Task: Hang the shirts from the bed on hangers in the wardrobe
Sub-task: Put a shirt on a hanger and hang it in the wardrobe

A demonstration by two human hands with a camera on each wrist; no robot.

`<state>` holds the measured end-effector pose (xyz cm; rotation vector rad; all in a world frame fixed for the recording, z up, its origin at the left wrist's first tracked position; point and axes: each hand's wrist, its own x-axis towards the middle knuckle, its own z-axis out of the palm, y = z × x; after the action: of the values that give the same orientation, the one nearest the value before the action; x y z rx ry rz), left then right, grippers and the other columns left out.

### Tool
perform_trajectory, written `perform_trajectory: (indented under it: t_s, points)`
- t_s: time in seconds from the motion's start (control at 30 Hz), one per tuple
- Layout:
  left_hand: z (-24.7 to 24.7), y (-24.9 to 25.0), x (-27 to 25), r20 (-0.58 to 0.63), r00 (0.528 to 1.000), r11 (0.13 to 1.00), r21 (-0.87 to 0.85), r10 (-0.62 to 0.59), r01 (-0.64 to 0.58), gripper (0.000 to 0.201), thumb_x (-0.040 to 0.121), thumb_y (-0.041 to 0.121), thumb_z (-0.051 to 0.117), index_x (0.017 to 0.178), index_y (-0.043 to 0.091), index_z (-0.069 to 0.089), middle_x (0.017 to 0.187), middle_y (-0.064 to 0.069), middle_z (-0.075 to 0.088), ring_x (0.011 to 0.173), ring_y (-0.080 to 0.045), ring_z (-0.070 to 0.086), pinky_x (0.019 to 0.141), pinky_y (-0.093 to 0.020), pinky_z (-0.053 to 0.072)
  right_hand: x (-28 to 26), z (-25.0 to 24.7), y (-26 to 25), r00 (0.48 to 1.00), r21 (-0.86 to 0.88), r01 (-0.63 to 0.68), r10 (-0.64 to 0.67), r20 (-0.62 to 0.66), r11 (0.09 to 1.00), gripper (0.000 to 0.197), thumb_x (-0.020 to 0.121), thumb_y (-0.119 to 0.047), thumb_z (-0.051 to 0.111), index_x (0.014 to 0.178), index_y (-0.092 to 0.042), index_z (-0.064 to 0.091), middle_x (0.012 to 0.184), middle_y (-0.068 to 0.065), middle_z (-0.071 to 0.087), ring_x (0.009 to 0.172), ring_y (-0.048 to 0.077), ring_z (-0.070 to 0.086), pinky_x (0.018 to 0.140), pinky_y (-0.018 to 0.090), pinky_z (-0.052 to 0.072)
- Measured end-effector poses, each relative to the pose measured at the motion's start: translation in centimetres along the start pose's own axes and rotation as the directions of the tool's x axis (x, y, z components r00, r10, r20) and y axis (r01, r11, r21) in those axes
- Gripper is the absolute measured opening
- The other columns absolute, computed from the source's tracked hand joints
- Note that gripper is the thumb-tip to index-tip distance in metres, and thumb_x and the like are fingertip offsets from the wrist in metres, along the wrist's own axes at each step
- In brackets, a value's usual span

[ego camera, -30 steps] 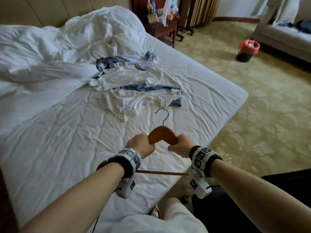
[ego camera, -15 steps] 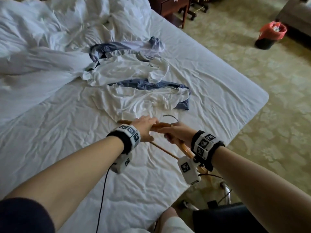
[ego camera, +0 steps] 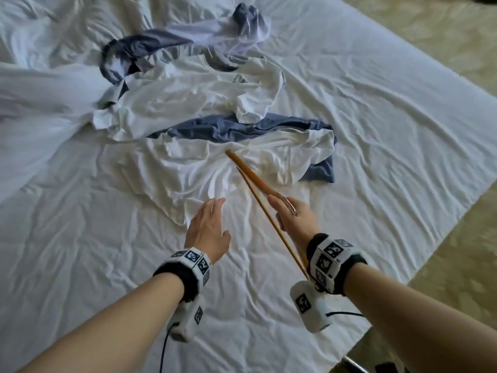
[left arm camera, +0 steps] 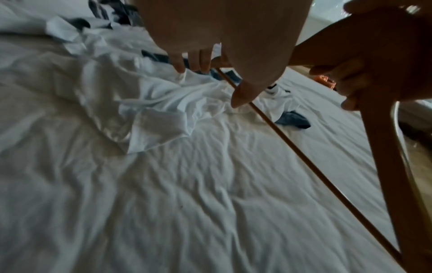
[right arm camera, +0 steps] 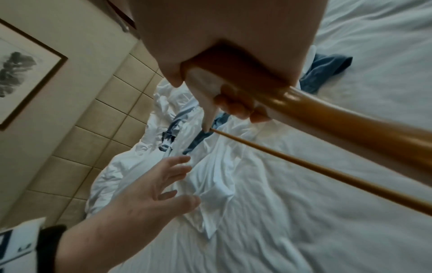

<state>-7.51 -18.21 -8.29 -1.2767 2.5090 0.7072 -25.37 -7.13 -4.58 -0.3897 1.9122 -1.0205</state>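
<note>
Head view down onto a white bed [ego camera: 376,135] with rumpled sheets, two bare forearms reaching in, each with a marker-patterned wristband

Step in hand, judged: readying a hanger for the nearest shirt, nothing yet hung, wardrobe out of view

Right hand [ego camera: 294,220] curled round one wooden hanger [ego camera: 251,175] near its metal hook, held tilted, far tip pointing at the nearest shirt and just over its cloth; contact not clear. Left hand [ego camera: 208,228] wide, fingers straight and spread, holding nothing, fingertips at the near hem of that shirt; whether touching, hard to tell from the blur

Shirts [ego camera: 204,122] in a crumpled heap mid-bed, white with blue-grey trim, overlapping. Count: one hanger, two hands, apparently three shirts, though the tangle makes this uncertain

Next move, judged: left hand to take hold of the nearest shirt [ego camera: 215,168] and find its neck opening, then one hanger arm to be threaded through; soft cloth likely to bunch, so spreading it flat first would help
</note>
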Motion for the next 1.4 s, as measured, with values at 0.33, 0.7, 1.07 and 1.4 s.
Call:
perform_trajectory:
  t_s: [0.33, 0.7, 1.07, 1.4]
  points:
    - [6.8, -4.4, 6.1, 0.116, 0.992, 0.991, 0.134, -0.043, 0.027, 0.071, 0.09, 0.008, 0.05, 0.154, 0.023, 0.025, 0.165, 0.005, 0.008, 0.151, -0.018, 0.008, 0.116, -0.038, 0.023, 7.6, 5.2, 4.7, 0.992, -0.062, -0.028, 0.02, -0.127, 0.998, 0.043, 0.093, -0.051, 0.056, 0.094, -0.01, 0.067, 0.073, 0.01, 0.064, 0.066, 0.024, 0.061, 0.063, 0.039, 0.051]
    - [9.4, -6.2, 11.3, -0.143, 0.988, 0.996, 0.081, 0.058, -0.047, 0.028, 0.08, -0.004, 0.056, 0.104, 0.01, 0.062, 0.107, -0.014, 0.059, 0.103, -0.035, 0.052, 0.078, -0.045, 0.045, 9.2, 5.4, 6.2, 0.98, -0.005, 0.036, -0.037, -0.193, 0.999, 0.044, 0.092, -0.045, 0.058, 0.082, -0.004, 0.068, 0.059, 0.006, 0.053, 0.052, 0.019, 0.048, 0.052, 0.035, 0.042]
    - [10.7, -3.2, 7.2, 0.105, 0.994, 0.989, 0.135, 0.037, -0.052, 0.021, 0.099, 0.005, 0.039, 0.097, 0.01, 0.059, 0.095, -0.014, 0.065, 0.08, -0.033, 0.059, 0.068, -0.037, 0.041, 7.7, 4.0, 5.3, 0.989, 0.157, 0.009, 0.015, -0.148, 0.988, 0.028, 0.09, -0.049, 0.059, 0.082, -0.024, 0.07, 0.058, 0.0, 0.05, 0.048, 0.012, 0.045, 0.05, 0.031, 0.039]
    - [15.7, -5.3, -5.9, 0.851, 0.523, 0.963, 0.176, -0.047, -0.202, 0.028, 0.098, 0.016, 0.043, 0.114, 0.008, 0.064, 0.117, -0.014, 0.064, 0.108, -0.033, 0.06, 0.092, -0.035, 0.048, 0.7, 5.1, 6.4, 0.979, 0.005, 0.094, -0.092, -0.184, 0.996, 0.036, 0.094, -0.044, 0.06, 0.086, -0.01, 0.07, 0.058, -0.003, 0.053, 0.046, 0.003, 0.048, 0.048, 0.02, 0.042]
